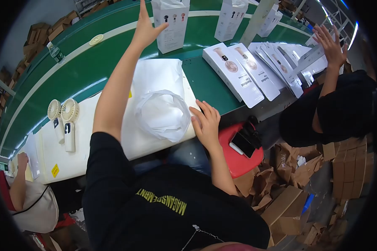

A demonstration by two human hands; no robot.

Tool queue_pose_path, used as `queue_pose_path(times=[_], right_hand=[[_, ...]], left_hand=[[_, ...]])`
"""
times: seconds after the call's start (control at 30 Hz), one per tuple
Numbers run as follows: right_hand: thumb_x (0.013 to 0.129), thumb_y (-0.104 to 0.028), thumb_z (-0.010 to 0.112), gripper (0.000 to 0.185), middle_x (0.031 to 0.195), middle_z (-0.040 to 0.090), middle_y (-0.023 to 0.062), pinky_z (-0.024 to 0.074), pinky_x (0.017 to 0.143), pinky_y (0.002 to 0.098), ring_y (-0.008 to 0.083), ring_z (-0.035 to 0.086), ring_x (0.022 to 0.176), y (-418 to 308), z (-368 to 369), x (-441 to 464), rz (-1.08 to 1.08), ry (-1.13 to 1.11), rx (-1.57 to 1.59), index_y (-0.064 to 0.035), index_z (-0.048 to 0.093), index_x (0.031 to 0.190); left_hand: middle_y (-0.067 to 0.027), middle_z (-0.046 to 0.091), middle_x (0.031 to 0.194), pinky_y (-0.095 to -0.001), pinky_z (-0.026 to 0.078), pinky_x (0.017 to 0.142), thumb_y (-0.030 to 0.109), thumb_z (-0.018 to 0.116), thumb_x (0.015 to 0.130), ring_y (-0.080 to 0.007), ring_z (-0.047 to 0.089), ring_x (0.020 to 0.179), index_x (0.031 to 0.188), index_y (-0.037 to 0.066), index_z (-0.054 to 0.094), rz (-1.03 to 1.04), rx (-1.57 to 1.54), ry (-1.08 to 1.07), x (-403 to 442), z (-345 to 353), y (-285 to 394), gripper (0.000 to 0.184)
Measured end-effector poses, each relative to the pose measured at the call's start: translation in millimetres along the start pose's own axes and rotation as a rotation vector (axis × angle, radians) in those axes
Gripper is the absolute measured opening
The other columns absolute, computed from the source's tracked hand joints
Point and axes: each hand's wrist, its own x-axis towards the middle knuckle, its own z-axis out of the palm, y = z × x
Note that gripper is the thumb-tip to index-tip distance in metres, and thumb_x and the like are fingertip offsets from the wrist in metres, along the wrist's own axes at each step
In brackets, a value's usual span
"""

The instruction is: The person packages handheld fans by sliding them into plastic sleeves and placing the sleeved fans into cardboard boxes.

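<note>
My left hand (147,30) is raised at the top, fingers apart, beside a white printed box (171,31) standing on the green belt. Whether it touches the box I cannot tell. My right hand (206,122) lies with its fingers spread at the right edge of the white work surface (97,138), holding nothing. Left of it is a round, crumpled clear plastic bag (163,115), partly over a white sheet (158,77). Two cream handheld fans, a larger one (69,119) and one beside it (55,119), lie on the surface at the left.
White fan boxes (234,75) lie fanned out at the right. A co-worker's hand (331,49) is raised beyond them; another co-worker's arm (17,184) is at far left. A red stool (234,161) holds a phone (242,144). A bottle (55,53) is on the belt.
</note>
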Motion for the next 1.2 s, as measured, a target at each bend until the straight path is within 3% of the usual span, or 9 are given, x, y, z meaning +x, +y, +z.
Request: queue_pose_path(times=[0.17,0.27,0.37,0.7,0.87,0.93,1.0,1.1,1.2], right_hand=[[0.084,-0.016,0.056,0.026,0.13,0.052,0.0069,0.0246,0.103,0.0419,0.027,0.043,0.122,-2.2,0.8,2.3,0.01,0.022,-0.016,-0.0118,0.066,0.108],[0.084,-0.015,0.056,0.026,0.129,0.052,0.0064,0.0242,0.103,0.0416,0.0269,0.044,0.121,-4.1,3.5,2.5,0.028,0.03,-0.039,-0.0119,0.066,0.108],[0.082,-0.013,0.057,0.027,0.129,0.053,0.0059,0.0242,0.103,0.0415,0.027,0.044,0.12,-3.3,6.1,2.5,0.026,0.05,-0.061,-0.0117,0.066,0.107],[0.084,-0.013,0.058,0.024,0.126,0.053,0.0108,0.0296,0.1,0.0461,0.0295,0.044,0.118,-13.1,7.1,-6.1,0.082,0.202,0.167,-0.0076,0.066,0.106],[0.092,-0.029,0.054,0.04,0.118,0.057,0.0185,0.0374,0.097,0.0453,0.0304,0.049,0.115,-78.6,-8.6,-23.2,-0.179,0.295,0.513,0.0014,0.053,0.118],[0.093,-0.045,0.052,0.059,0.115,0.055,0.0189,0.0458,0.087,0.0412,0.0301,0.056,0.1,-127.9,-5.2,-10.6,-0.009,0.558,0.828,0.0031,0.041,0.124],[0.09,-0.049,0.054,0.064,0.117,0.052,0.0181,0.0479,0.08,0.0389,0.0288,0.056,0.094,-97.8,-27.1,-18.2,0.1,0.393,1.05,0.002,0.037,0.125],[0.086,-0.052,0.058,0.069,0.12,0.047,0.0184,0.0495,0.069,0.034,0.026,0.056,0.088,-72.9,-53.3,-14.9,0.307,0.253,1.324,0.0004,0.035,0.124],[0.082,-0.051,0.063,0.07,0.121,0.045,0.0195,0.0491,0.064,0.0313,0.0245,0.055,0.087,-44.5,-61.8,-29.2,0.411,0.179,1.55,-0.0003,0.037,0.123]], left_hand=[[-0.0248,0.031,0.145,-0.0469,0.025,0.109,0.032,0.07,0.079,-0.0408,0.029,0.134,0.144,0.015,0.032,0.007,0.533,-0.17,-126.0,-144.5,27.3,0.077],[-0.0233,0.043,0.136,-0.0446,0.034,0.104,0.026,0.073,0.076,-0.0398,0.039,0.126,0.14,0.009,0.036,-0.359,0.872,-0.071,-219.8,-231.0,-6.5,0.076],[-0.0203,0.045,0.133,-0.0468,0.039,0.099,0.043,0.058,0.087,-0.0386,0.042,0.123,0.136,0.01,0.042,-1.039,1.201,-0.069,-284.8,-272.9,3.9,0.061],[-0.0207,0.048,0.128,-0.0436,0.041,0.095,0.037,0.056,0.091,-0.0353,0.048,0.113,0.127,0.004,0.049,-0.623,1.149,0.02,-320.0,-255.0,8.2,0.05],[-0.0218,0.052,0.122,-0.0368,0.039,0.096,0.032,0.055,0.094,-0.0319,0.052,0.111,0.122,-0.007,0.049,-0.633,-0.034,0.324,-284.4,-174.9,107.1,0.048],[-0.0164,0.057,0.118,-0.0346,0.045,0.088,0.033,0.057,0.092,-0.0301,0.057,0.102,0.116,-0.001,0.056,-0.109,-0.273,-0.205,-268.0,-145.2,147.5,0.042],[-0.0107,0.063,0.108,-0.0339,0.048,0.081,0.032,0.06,0.088,-0.0285,0.061,0.093,0.111,0.005,0.06,0.035,-0.39,-0.478,-250.8,-124.9,150.2,0.035],[-0.0078,0.067,0.096,-0.0331,0.049,0.075,0.029,0.064,0.083,-0.0279,0.063,0.082,0.102,0.008,0.064,-0.022,0.147,-0.498,-226.3,-93.5,134.6,0.028],[-0.0077,0.067,0.088,-0.0321,0.049,0.07,0.025,0.066,0.082,-0.0282,0.063,0.075,0.096,0.007,0.066,-0.124,0.171,-0.579,-218.9,-88.3,119.9,0.022]])
